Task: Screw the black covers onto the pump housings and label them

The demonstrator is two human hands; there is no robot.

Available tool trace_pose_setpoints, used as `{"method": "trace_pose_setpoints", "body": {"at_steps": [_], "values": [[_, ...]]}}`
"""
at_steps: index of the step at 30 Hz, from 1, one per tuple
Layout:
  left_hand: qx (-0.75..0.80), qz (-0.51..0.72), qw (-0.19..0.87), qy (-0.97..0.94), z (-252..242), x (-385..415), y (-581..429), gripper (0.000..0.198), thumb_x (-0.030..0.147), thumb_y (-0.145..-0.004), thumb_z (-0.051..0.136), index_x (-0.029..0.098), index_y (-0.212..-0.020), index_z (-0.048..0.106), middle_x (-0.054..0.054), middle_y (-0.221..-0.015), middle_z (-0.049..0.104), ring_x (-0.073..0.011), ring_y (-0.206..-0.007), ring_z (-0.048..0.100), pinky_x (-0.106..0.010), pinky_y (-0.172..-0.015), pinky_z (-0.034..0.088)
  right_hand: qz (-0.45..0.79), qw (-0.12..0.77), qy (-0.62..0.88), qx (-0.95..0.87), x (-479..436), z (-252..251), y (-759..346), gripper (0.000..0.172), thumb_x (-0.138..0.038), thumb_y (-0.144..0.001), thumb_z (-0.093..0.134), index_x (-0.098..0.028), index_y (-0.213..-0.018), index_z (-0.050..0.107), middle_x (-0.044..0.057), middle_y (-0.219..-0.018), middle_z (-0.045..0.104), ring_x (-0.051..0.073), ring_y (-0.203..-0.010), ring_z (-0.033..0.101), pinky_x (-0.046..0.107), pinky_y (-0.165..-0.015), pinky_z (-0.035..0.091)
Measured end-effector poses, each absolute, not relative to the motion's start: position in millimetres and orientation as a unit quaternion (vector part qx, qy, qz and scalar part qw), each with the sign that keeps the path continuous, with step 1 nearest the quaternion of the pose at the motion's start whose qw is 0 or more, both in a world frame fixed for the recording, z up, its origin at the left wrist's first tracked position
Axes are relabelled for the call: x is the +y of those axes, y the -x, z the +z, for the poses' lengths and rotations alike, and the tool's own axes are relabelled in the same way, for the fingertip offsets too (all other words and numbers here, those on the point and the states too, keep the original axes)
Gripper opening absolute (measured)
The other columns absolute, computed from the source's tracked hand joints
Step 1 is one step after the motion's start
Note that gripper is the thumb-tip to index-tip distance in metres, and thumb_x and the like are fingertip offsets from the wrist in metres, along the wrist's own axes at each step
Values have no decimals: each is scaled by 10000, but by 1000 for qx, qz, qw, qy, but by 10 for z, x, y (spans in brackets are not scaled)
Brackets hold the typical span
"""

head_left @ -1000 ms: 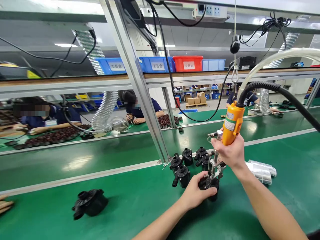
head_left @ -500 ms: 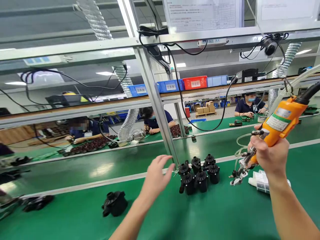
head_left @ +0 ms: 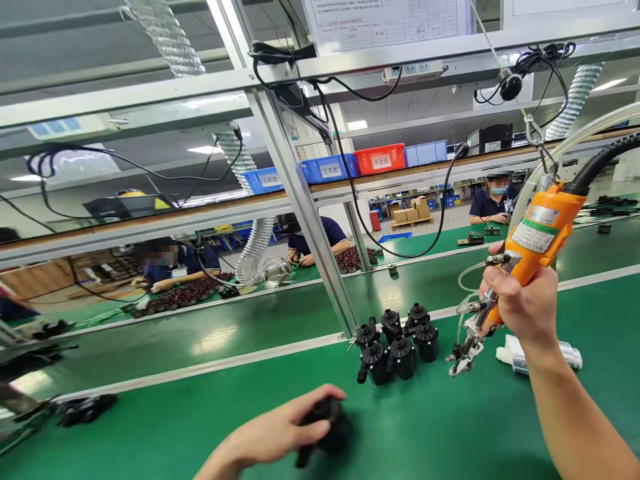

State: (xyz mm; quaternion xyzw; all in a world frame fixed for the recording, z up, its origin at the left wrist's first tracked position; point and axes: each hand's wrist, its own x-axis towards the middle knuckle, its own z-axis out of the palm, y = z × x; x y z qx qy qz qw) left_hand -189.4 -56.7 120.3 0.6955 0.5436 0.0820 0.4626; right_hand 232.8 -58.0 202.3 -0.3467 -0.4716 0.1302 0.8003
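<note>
My left hand (head_left: 280, 427) is closed around a black plastic pump (head_left: 336, 430), low over the green mat; both are blurred, and I cannot tell if the pump touches the mat. My right hand (head_left: 527, 303) grips an orange electric screwdriver (head_left: 537, 233), its metal tip angled down and to the left. From above, a cable and clear hoses run to the tool, and a hook holds it. Several more black pumps (head_left: 401, 357) stand upright in a cluster between my hands, ports facing up.
A clear plastic roll or bottle (head_left: 520, 355) lies behind my right forearm. The metal frame post (head_left: 310, 220) rises behind the pumps. Blue bins and a red bin (head_left: 380, 159) sit on the shelf. Co-workers sit across the green bench (head_left: 200, 393). Black parts (head_left: 87, 408) lie far left.
My left hand has come down and taken hold of the single pump, which has shifted right from its earlier spot. The screwdriver has moved slightly left in my right hand.
</note>
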Motion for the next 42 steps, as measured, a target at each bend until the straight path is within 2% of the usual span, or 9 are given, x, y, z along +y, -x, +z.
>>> {"method": "trace_pose_setpoints", "body": {"at_steps": [2, 5, 9, 14, 19, 26, 31, 38, 42], "values": [[459, 99, 498, -729, 1023, -560, 1282, 567, 573, -816, 760, 299, -1301, 659, -5, -999, 684, -184, -857, 614, -292, -818, 514, 170, 795, 346, -468, -578, 2015, -2261, 375, -336, -679, 805, -180, -984, 653, -31, -627, 588, 140, -493, 565, 260, -445, 491], [378, 176, 578, -702, 677, -382, 531, 765, 519, -796, 797, 303, -1469, 506, -41, -1113, 646, -164, -794, 597, -293, -720, 530, 203, 789, 345, -467, -584, 2000, -2149, 402, -290, -626, 831, -193, -967, 643, -51, -615, 590, 116, -468, 532, 243, -435, 471], [335, 233, 631, -659, 338, -104, 114, 824, 492, -690, 893, 257, -1405, 556, -73, -1187, 640, -188, -880, 590, -297, -740, 525, 189, 790, 351, -466, -569, 1993, -2034, 395, -252, -594, 824, -196, -935, 632, -75, -597, 559, 93, -461, 496, 223, -433, 458], [359, 309, 556, -683, 224, -178, 63, 528, 453, -744, 858, 218, -1170, 652, -30, -1048, 643, -215, -980, 552, -336, -919, 455, 205, 783, 345, -474, -533, 1976, -2001, 393, -253, -595, 817, -199, -935, 629, -84, -571, 538, 95, -458, 486, 224, -431, 447], [407, 371, 490, -676, 282, -436, -75, 377, 413, -817, 778, 217, -1058, 564, -7, -930, 595, -196, -902, 493, -307, -848, 415, 232, 787, 326, -469, -526, 1926, -2004, 405, -268, -630, 827, -200, -983, 640, -74, -593, 558, 100, -464, 496, 243, -450, 462], [400, 367, 506, -670, 330, -422, -106, 370, 401, -798, 794, 220, -1030, 570, -3, -924, 620, -195, -891, 515, -299, -834, 409, 237, 774, 334, -483, -479, 1890, -1907, 398, -282, -621, 821, -210, -950, 610, -75, -598, 551, 103, -468, 502, 247, -450, 463], [384, 371, 530, -659, 296, -382, -117, 410, 429, -764, 837, 217, -1012, 589, 7, -914, 643, -189, -867, 549, -290, -825, 423, 222, 741, 357, -525, -433, 1865, -1764, 340, -301, -641, 797, -223, -848, 539, -91, -572, 490, 85, -465, 431, 240, -447, 413], [376, 367, 542, -657, 208, -339, -88, 523, 431, -799, 825, 227, -1224, 598, -32, -1096, 694, -233, -1021, 608, -335, -943, 460, 247, 707, 371, -549, -444, 1762, -1657, 385, -311, -668, 810, -231, -910, 521, -108, -563, 472, 94, -468, 428, 250, -456, 418], [362, 373, 549, -655, 217, -343, -119, 510, 417, -788, 832, 221, -1199, 602, -31, -1069, 700, -240, -1037, 614, -340, -949, 468, 246, 707, 391, -536, -410, 1723, -1631, 424, -334, -662, 833, -228, -937, 529, -110, -575, 481, 95, -468, 443, 244, -450, 420]]}}
